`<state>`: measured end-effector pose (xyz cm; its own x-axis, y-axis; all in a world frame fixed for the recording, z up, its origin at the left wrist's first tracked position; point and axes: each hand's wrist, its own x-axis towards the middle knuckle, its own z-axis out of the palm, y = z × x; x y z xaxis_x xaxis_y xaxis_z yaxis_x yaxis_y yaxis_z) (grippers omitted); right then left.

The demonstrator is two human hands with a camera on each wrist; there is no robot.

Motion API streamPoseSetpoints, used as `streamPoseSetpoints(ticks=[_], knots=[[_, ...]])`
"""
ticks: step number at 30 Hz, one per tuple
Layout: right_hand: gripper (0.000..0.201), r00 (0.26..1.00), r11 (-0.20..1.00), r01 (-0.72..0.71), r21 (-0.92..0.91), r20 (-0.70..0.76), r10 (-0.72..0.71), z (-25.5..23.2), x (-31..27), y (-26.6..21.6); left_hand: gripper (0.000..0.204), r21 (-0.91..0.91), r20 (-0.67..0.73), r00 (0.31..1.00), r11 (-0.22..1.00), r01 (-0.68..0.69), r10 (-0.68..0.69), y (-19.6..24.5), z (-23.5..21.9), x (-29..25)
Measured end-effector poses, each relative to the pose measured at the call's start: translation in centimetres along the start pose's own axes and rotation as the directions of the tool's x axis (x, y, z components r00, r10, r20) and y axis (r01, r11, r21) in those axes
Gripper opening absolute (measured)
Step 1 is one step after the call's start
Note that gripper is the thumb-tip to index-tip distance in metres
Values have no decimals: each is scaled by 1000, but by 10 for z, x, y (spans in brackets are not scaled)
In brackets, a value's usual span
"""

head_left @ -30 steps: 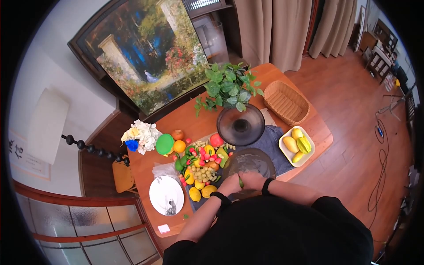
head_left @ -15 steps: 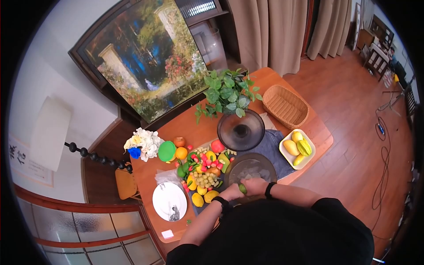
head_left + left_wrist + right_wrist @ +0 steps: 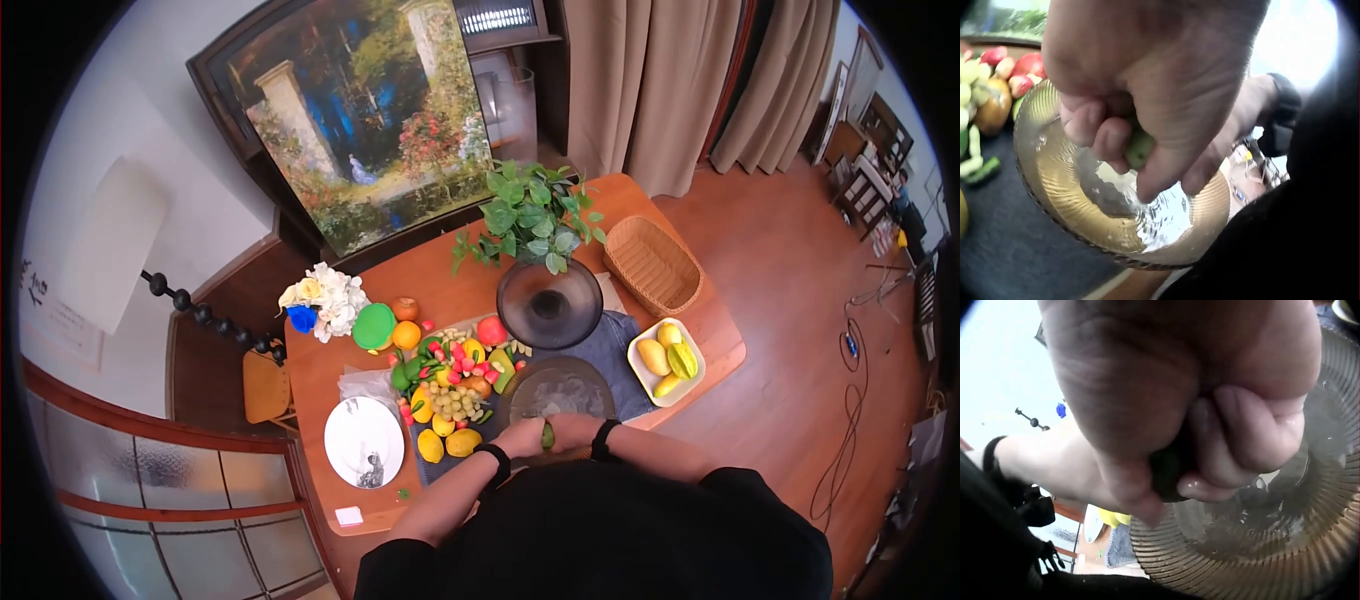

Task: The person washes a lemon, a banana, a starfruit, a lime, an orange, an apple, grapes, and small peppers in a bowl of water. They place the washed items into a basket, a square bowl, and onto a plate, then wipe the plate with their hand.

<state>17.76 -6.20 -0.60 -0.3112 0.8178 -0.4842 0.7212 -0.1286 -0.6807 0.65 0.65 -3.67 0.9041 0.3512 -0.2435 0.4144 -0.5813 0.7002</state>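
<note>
Both hands meet over a ribbed glass bowl (image 3: pixel 570 378) that holds water. My left hand (image 3: pixel 522 438) curls its fingers round a green fruit (image 3: pixel 548 436); in the left wrist view the fruit (image 3: pixel 1139 149) shows between the thumb and bent fingers of that hand (image 3: pixel 1154 81). My right hand (image 3: pixel 574 431) grips the same fruit from the other side. Wet, curled fingers of the right hand (image 3: pixel 1210 406) partly cover the dark green fruit (image 3: pixel 1169 472) in the right wrist view. The bowl's ribbed wall (image 3: pixel 1210 569) lies below.
Left of the bowl lies a pile of fruit with grapes (image 3: pixel 455 402) and lemons (image 3: pixel 463 442). A white plate (image 3: pixel 364 442) stands farther left. Beyond the bowl are a dark glass stand (image 3: pixel 550 305) and a leafy plant (image 3: pixel 530 215); a wicker basket (image 3: pixel 652 265) and yellow-fruit tray (image 3: pixel 666 362) are right.
The head view has shifted. Both hands stay together on the green fruit at the near side of the bowl; less of the fruit shows between them than half a second ago.
</note>
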Motion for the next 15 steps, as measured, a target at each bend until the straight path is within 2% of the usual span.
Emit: streamPoseSetpoints(ticks=[1, 2, 3, 4, 6, 7, 9, 10, 11, 12, 13, 14, 15], knots=[[44, 999, 987, -29, -155, -24, 25, -6, -11, -17, 34, 1, -1, 1000, 1000, -1, 1, -2, -3, 1], [44, 999, 988, -31, -152, -29, 27, -5, -14, -21, 33, -151, 231, 962, 971, 184, -146, -4, -7, 3], [42, 997, 982, -29, -184, -73, 15, -2, -16, -23, 33, -249, 467, 851, 888, 386, -239, -5, -12, 6], [39, 993, 976, -27, -218, -116, 2, 0, -17, -24, 33, -246, 468, 852, 890, 383, -237, 0, -23, 6], [38, 988, 967, -32, -251, -154, -7, 4, -13, -21, 37, -341, 560, 769, 761, 551, -306, 17, -48, 0], [37, 982, 959, -38, -282, -187, -16, 4, -11, -19, 37, -339, 560, 770, 763, 551, -308, 16, -48, 0], [41, 978, 963, -35, -269, -209, -22, 5, -7, -14, 41, -536, 522, 812, 640, 551, -262, 13, -43, 1], [45, 973, 965, -32, -259, -230, -29, 4, -4, -12, 41, -532, 521, 812, 643, 550, -264, 10, -35, 4], [45, 972, 966, -31, -257, -234, -31, 5, -1, -9, 44, -454, 321, 907, 796, 401, -273, 8, -25, 6], [41, 973, 969, -33, -246, -228, -25, 6, 1, -6, 46, -322, 114, 967, 912, 254, -229, 4, -18, 8], [38, 975, 971, -36, -235, -221, -17, 8, 3, -3, 54, -236, 198, 924, 899, 370, -328, 30, -40, 2], [38, 974, 971, -36, -235, -224, -18, 9, 5, 1, 54, -234, 197, 924, 900, 369, -327, 27, -37, 1], [35, 989, 984, 1, -180, -146, -28, 9, 7, 4, 51, -91, 113, 955, 954, 285, -274, 21, -28, -1]])
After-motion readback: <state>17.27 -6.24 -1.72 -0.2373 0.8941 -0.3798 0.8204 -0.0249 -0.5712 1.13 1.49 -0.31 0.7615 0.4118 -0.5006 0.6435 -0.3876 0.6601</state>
